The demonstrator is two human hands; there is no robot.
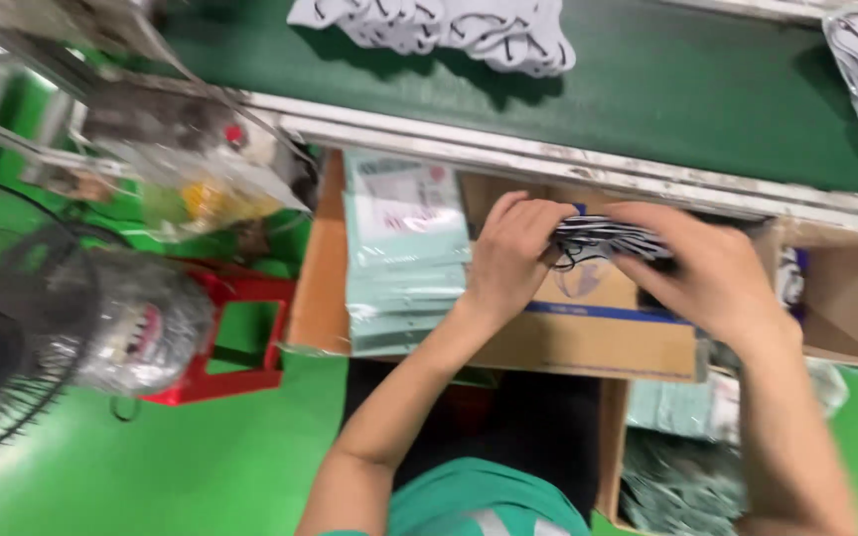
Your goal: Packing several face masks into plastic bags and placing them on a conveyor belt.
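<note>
Masks (608,238), a small black-and-white bundle, are sitting pinched between both my hands above a cardboard box (588,342) beside the green conveyor belt (667,89). I am judging the packing as only partway: more masks (449,30) are waiting on the belt. My left hand (513,253) and right hand (702,273) are curling their fingers tightly around the bundle, alongside stacked pale green pouches (404,258).
</note>
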